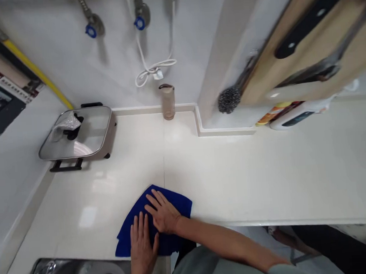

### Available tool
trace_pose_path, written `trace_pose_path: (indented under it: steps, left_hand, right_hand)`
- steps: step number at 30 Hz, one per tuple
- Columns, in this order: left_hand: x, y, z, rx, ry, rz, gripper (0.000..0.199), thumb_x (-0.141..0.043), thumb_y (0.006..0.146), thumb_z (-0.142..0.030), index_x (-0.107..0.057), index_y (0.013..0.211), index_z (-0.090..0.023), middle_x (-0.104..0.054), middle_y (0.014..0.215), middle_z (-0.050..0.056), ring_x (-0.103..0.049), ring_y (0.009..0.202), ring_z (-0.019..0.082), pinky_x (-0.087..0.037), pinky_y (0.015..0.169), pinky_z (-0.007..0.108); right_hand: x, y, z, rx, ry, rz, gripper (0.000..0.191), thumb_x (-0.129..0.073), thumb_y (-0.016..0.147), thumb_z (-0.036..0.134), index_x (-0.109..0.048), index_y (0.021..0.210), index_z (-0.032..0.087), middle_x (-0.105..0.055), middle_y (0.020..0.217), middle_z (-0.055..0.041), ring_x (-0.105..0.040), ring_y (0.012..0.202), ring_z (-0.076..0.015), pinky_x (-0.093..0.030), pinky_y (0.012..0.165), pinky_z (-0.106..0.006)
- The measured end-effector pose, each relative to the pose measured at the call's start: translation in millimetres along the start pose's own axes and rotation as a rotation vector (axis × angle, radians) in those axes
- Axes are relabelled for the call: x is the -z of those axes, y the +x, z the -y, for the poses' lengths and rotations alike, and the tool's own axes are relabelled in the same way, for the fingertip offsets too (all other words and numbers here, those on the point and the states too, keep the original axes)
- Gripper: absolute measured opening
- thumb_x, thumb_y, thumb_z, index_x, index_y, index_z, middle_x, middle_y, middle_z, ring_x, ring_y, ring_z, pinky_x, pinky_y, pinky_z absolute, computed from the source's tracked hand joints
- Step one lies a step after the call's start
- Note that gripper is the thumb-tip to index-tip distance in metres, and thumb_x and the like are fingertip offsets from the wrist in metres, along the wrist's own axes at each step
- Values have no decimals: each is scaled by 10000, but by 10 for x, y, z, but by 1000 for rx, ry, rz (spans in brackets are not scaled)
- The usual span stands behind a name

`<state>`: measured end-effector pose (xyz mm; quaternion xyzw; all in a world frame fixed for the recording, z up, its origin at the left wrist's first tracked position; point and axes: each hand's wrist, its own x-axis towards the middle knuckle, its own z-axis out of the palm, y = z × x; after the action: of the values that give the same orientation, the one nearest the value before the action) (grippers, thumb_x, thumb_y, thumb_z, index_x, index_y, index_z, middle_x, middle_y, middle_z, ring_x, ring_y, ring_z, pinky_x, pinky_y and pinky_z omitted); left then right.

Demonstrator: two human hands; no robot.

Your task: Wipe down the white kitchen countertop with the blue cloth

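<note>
Blue cloth [178, 202] partly hidden beneath right hand [165, 215]

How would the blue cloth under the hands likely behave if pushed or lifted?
The blue cloth would probably flop when lifted, since it looks like thin fabric spread flat. It seems light for its spread. Pushed, it may slide fairly easily, as the white countertop shows glossy reflections.

Bright light here, and there's the glare: white patches gleam on the surface [267, 173], a pinkish streak on the glass lid [91, 126]. Soft shadows fall below the wall valves [95, 27]; the blue cloth [178, 200] reads clearly, while the wooden board [308, 53] blurs toward a stretched, darkened corner.
</note>
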<state>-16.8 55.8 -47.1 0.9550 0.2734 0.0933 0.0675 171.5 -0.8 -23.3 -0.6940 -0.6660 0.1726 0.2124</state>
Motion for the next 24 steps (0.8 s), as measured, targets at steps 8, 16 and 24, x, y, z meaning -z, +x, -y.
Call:
trace_pose_path:
  steps: [8,16,24]
  left_hand:
    - [-259,158,-117,2,29,-132,755,-377,938,-220,26,1576,-238,-131,1663,141,-118,1525,366,-341,1132,702]
    - [-483,912,-1265,-127,38,-187,772,-420,929,-208,4,1572,-161,-160,1652,193,-114,1526,376,-295,1176,662]
    - [-739,1842,-2373,-420,-32,-96,772,-452,906,-263,-83,1572,-137,-210,1649,158,-150,1526,342,-319,1195,603]
  right_hand:
    - [98,-124,-136,18,47,-128,521,-421,969,325,-404,1471,186,-234,1629,-95,0,1519,-321,-174,1250,-527]
    - [522,-735,-901,-219,-80,-229,522,-441,982,340,-396,1493,242,-195,1643,-54,-64,1520,-305,-224,1242,-522]
    - [1011,-1604,-1903,-486,-312,-386,531,-434,996,387,-369,1507,260,-191,1640,-61,-150,1507,-325,-287,1207,-504]
